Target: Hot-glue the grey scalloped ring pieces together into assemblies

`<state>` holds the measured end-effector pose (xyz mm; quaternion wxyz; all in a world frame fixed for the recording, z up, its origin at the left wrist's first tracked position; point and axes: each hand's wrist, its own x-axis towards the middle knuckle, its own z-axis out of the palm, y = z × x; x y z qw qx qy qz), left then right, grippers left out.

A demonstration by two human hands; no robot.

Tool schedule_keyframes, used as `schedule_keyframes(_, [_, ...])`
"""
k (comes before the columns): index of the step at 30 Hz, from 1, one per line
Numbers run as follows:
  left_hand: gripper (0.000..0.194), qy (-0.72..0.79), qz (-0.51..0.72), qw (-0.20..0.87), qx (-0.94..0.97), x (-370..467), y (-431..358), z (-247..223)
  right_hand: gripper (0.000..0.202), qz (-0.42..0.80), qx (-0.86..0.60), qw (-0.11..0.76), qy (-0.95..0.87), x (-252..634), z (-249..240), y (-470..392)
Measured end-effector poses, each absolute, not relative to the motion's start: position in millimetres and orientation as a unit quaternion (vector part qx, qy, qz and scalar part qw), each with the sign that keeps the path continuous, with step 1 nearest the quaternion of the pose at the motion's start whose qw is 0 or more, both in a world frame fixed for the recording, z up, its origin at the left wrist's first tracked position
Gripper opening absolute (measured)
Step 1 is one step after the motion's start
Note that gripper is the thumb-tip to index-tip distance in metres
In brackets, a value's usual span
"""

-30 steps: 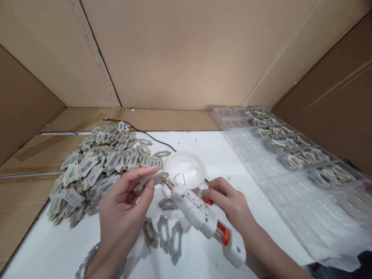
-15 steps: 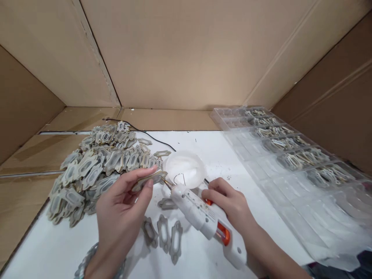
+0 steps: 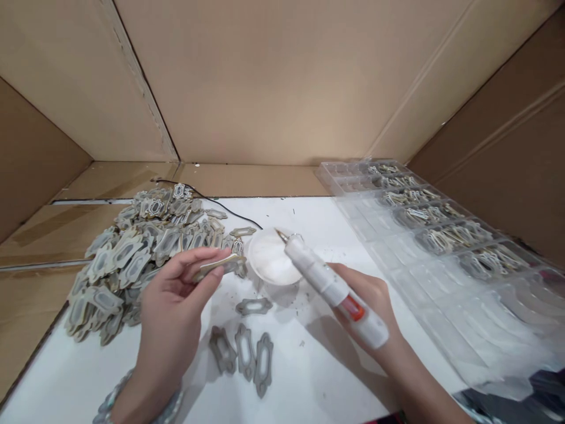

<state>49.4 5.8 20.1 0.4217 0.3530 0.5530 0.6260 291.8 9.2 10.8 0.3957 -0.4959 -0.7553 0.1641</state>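
Note:
Between the thumb and fingers of my left hand is a small grey frame-shaped piece, tilted with one long edge up. My right hand grips a white glue gun with an orange part, its brass tip pointing up and left over a round white dish. The tip is apart from the held piece. Below the dish lies a loose grey frame piece, and nearer to me are several more frame pieces side by side. My right fingers are mostly hidden behind the gun.
A large heap of similar grey pieces covers the left of the white table. On the right stands a clear compartment tray with metal-looking pieces in several sections. A black cord runs behind the dish. Cardboard walls surround the table.
The glue gun has moved up and right, its tip leaving the piece in my left hand and coming over the dish. My left hand still holds the piece, slightly lower left.

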Motion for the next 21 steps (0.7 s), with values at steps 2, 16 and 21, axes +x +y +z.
schedule_keyframes(2, [0.030,0.537,0.611,0.506,0.287,48.7,9.8,20.5,0.010,0.199,-0.529,0.421,-0.709,293.3,11.1,11.5])
schedule_keyframes(16, [0.047,0.493,0.551,0.660,0.133,60.3,13.6,19.7,0.022,0.300,-0.597,0.487,-0.563,292.2,5.9,16.0])
schedule_keyframes(21, [0.054,0.500,0.521,0.654,0.225,63.9,9.4,19.0,0.026,0.380,-0.578,0.514,-0.507,286.7,7.3,11.7])
